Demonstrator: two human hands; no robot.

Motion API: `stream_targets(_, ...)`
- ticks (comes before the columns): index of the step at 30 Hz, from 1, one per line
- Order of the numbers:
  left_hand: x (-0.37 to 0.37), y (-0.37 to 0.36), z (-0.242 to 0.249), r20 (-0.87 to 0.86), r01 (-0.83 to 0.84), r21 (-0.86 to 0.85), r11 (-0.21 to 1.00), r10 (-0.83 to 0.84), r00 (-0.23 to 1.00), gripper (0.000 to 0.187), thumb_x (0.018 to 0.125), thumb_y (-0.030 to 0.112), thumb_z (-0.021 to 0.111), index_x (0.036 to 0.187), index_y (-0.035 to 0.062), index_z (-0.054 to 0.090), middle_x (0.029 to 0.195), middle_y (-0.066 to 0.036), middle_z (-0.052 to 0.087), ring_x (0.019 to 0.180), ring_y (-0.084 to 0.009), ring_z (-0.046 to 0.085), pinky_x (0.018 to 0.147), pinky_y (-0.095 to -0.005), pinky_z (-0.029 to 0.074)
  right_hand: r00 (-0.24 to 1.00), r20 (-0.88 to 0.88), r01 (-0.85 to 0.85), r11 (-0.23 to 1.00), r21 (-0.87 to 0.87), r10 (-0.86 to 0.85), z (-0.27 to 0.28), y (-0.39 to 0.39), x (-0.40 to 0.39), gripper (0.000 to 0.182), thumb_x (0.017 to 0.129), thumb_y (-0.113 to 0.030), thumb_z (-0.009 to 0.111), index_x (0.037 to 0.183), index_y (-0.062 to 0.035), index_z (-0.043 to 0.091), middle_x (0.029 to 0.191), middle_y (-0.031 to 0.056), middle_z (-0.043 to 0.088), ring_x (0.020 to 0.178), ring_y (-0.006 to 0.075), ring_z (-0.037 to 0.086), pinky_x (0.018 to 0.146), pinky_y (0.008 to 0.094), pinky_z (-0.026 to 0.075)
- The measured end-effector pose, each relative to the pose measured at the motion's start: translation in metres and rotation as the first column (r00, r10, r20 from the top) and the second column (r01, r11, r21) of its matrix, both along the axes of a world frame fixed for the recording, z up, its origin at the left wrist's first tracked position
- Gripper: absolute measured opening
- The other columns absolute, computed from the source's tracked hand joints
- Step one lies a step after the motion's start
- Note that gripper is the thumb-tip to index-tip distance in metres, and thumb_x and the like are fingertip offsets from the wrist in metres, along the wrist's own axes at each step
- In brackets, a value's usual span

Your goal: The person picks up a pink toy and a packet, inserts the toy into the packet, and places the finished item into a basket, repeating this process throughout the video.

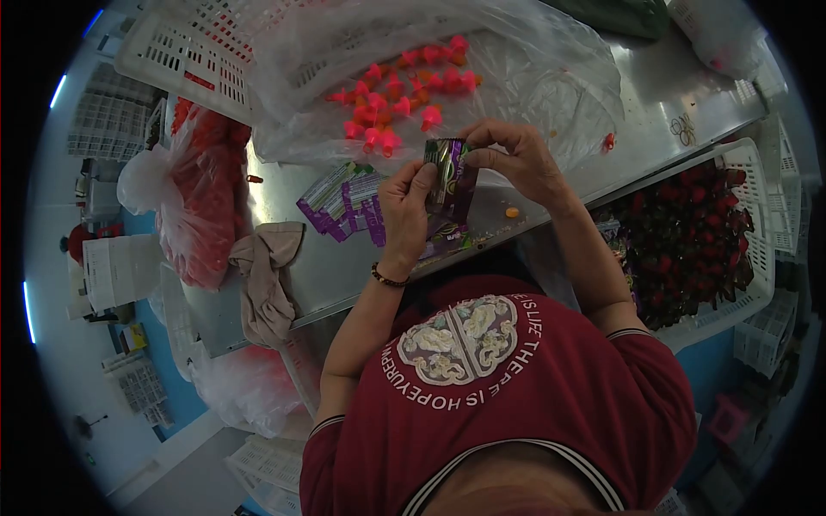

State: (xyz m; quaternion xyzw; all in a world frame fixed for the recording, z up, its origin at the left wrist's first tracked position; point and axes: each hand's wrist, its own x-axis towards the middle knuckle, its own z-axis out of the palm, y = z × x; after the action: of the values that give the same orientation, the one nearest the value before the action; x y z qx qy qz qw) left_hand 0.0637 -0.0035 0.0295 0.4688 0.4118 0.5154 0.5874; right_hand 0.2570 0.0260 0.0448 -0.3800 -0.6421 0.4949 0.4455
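Note:
Between my two hands, above the metal table's front edge, is a small purple and green packet [452,176]. My left hand [407,206] grips its left side, thumb on the front. My right hand [514,161] pinches its top right corner between thumb and fingers. More purple packets [347,202] lie overlapped on the table to the left, and another lies under my hands near the edge. Beyond my hands, many pink and orange plastic pieces [376,107] are spread on a clear plastic bag [551,77].
A white basket [757,258] of dark red and green items stands at the right. At the left are a beige cloth [267,275], a bag of red pieces [202,206] and a white crate [185,64]. An orange piece [512,212] lies near the table's edge [344,303].

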Motion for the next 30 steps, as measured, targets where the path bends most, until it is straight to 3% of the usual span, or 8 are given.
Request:
stream_targets(5,0.003,0.002,-0.010,-0.070,-0.157,0.143,0.977,0.168,0.983,0.021,0.095,0.017,0.059,0.088,-0.0024,0.064,0.073,0.003,0.060,0.064,-0.0022,0.045,0.056,-0.0189,0.037,0.998,0.025,0.061,0.994,-0.094,-0.059,-0.003,0.002,-0.001,0.017,0.081,-0.007,0.069,0.095,0.0020,0.065,0.099,0.0063,0.065,0.090,0.0114,0.060,0.083,0.0270,0.048)
stream_targets(10,0.006,-0.001,-0.001,-0.446,-0.159,0.357,0.921,0.317,0.837,0.019,0.095,0.013,0.056,0.085,-0.0018,0.062,0.068,0.001,0.055,0.062,-0.0062,0.042,0.055,-0.0242,0.036,0.988,0.015,0.151,0.988,0.038,-0.152,0.021,0.000,-0.018,0.028,0.081,-0.009,0.068,0.107,0.0012,0.062,0.090,0.0075,0.066,0.086,0.0144,0.063,0.078,0.0282,0.049)
stream_targets(12,0.008,-0.002,-0.001,-0.431,-0.134,0.384,0.914,0.305,0.849,0.017,0.095,0.012,0.056,0.087,-0.0022,0.062,0.069,0.001,0.056,0.062,-0.0075,0.043,0.055,-0.0252,0.037,0.950,0.250,0.114,0.953,0.280,-0.188,0.007,0.003,-0.027,0.024,0.081,-0.006,0.066,0.103,0.0017,0.063,0.084,0.0102,0.065,0.078,0.0142,0.063,0.071,0.0273,0.049)
stream_targets(15,0.006,0.001,0.001,-0.324,-0.166,0.318,0.933,0.272,0.906,0.016,0.096,0.011,0.054,0.095,-0.0031,0.061,0.073,0.000,0.060,0.064,-0.0076,0.049,0.057,-0.0242,0.041,0.937,0.297,0.145,0.978,0.152,-0.186,0.010,0.007,-0.024,0.017,0.081,-0.005,0.065,0.096,0.0020,0.065,0.079,0.0113,0.065,0.072,0.0137,0.061,0.065,0.0279,0.047)
stream_targets(17,0.005,-0.003,-0.001,-0.046,-0.131,0.079,0.988,0.135,0.990,0.016,0.096,0.012,0.055,0.098,-0.0029,0.061,0.076,0.000,0.061,0.067,-0.0057,0.053,0.059,-0.0219,0.044,0.943,0.147,0.285,0.952,0.114,-0.299,0.014,0.006,-0.020,0.011,0.081,-0.003,0.065,0.091,0.0033,0.065,0.075,0.0108,0.065,0.067,0.0138,0.060,0.061,0.0293,0.046)
stream_targets(20,-0.006,-0.004,-0.019,-0.070,-0.045,-0.030,0.999,0.043,0.997,0.016,0.096,0.013,0.057,0.095,-0.0024,0.062,0.077,0.000,0.062,0.067,-0.0045,0.055,0.060,-0.0210,0.047,0.934,0.128,0.306,0.933,0.190,-0.332,0.015,0.005,-0.017,0.012,0.081,-0.002,0.064,0.092,0.0029,0.066,0.076,0.0109,0.065,0.067,0.0133,0.060,0.061,0.0288,0.047)
stream_targets(24,-0.008,-0.005,-0.022,-0.054,-0.035,0.041,0.999,0.037,0.998,0.018,0.096,0.014,0.055,0.089,-0.0009,0.060,0.075,-0.005,0.064,0.062,-0.0121,0.063,0.058,-0.0259,0.052,0.924,0.085,0.349,0.914,0.205,-0.372,0.009,0.003,-0.018,0.013,0.081,-0.001,0.064,0.093,0.0027,0.066,0.076,0.0103,0.066,0.068,0.0127,0.061,0.062,0.0280,0.047)
stream_targets(30,-0.003,-0.012,-0.015,-0.031,-0.088,0.038,0.995,0.089,0.996,0.015,0.094,0.012,0.059,0.087,-0.0016,0.061,0.072,-0.001,0.062,0.063,-0.0043,0.055,0.057,-0.0205,0.046,0.906,0.044,0.411,0.898,0.156,-0.422,0.013,-0.002,-0.009,0.011,0.082,-0.002,0.065,0.091,0.0027,0.067,0.080,0.0092,0.068,0.070,0.0115,0.062,0.064,0.0268,0.048)
